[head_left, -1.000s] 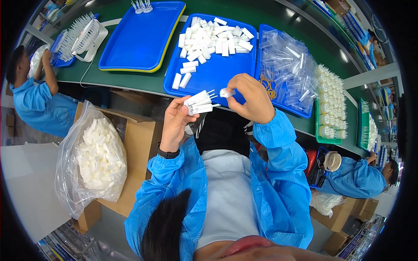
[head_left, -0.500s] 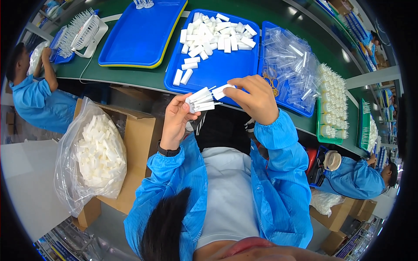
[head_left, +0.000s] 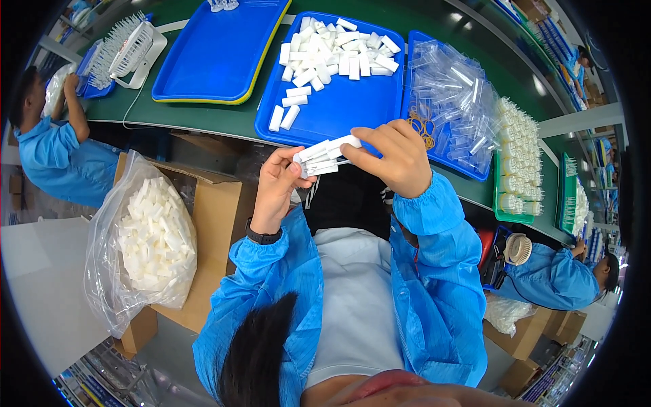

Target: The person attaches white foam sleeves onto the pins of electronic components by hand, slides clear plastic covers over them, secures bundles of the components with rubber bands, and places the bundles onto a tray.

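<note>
My left hand is closed around the base of a white pronged plastic part. Several white sleeve-like blocks sit on its thin prongs, pointing to the right. Between the thumb and fingers of my right hand is another white block, lined up with the part and touching or nearly touching it; my fingers partly hide its far end. Just beyond my hands lies a blue tray, with a heap of similar white blocks toward its back and a few loose ones at its left.
Clear plastic tubes and rubber bands fill a blue tray at right, beside pronged parts in a green tray. Stacked trays stand left. A bag of white blocks sits in a carton. Co-workers sit at both sides.
My right hand has moved the white block slightly left and down, onto or against the pronged part. The prong visible between them before is now covered. My left hand has barely shifted.
</note>
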Available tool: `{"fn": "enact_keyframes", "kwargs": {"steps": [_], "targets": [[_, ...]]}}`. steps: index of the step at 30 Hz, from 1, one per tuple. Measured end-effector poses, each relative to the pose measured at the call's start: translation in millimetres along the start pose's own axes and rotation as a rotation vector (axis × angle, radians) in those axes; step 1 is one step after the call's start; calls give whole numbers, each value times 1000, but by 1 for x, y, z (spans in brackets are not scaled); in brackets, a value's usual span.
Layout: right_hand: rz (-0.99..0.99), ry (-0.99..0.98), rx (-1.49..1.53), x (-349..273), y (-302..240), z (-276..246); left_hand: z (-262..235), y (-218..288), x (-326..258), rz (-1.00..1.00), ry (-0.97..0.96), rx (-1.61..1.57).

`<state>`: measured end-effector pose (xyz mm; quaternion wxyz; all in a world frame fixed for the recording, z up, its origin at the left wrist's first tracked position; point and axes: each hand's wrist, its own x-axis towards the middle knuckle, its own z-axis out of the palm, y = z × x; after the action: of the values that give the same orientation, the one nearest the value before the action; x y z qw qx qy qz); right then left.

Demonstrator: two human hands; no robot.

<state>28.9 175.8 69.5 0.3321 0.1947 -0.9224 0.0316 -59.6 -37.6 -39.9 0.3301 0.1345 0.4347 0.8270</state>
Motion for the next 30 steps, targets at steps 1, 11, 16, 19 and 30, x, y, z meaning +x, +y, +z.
{"fn": "enact_keyframes", "kwargs": {"steps": [1,11,16,19,30], "targets": [[-23,-14,3,1,0,-1,0,0,0,-13,-10,-7],[-125,-61,83,2,6,-4,-4,-3,0,-65,-63,-35],[-47,-102,256,0,3,4,4,-3,0,-79,-88,6],[-67,-100,342,2,3,8,7,-3,1,-110,-92,-2],[-71,-118,557,5,3,29,-5,-4,1,-190,-147,-57]]}}
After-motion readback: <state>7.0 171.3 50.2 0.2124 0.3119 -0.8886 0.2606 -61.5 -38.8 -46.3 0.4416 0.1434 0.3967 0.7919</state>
